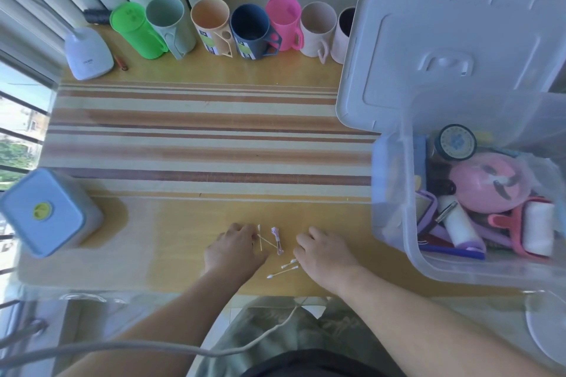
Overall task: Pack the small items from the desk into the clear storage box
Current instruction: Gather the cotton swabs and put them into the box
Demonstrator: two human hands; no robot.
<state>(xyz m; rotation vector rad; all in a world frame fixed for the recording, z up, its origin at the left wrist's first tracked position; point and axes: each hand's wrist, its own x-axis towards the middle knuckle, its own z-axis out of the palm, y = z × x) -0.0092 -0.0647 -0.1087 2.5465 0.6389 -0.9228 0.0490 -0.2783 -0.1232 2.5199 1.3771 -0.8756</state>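
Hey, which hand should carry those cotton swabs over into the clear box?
Probably the right hand. It rests beside the cotton swabs on the side nearer the clear storage box, which stands open at the desk's right end. The left hand would have to cross over.

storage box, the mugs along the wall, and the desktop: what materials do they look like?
Clear storage box: translucent, slightly frosted plastic; its contents show through the wall. White lid behind it: moulded plastic, probably, with ribs and a recessed handle.
Row of coloured mugs: matte, opaque, likely plastic; could be a fibre composite.
Desktop: yellowish wood-look surface with a soft sheen, possibly laminate. The striped mat on it looks woven, but blur leaves that open.
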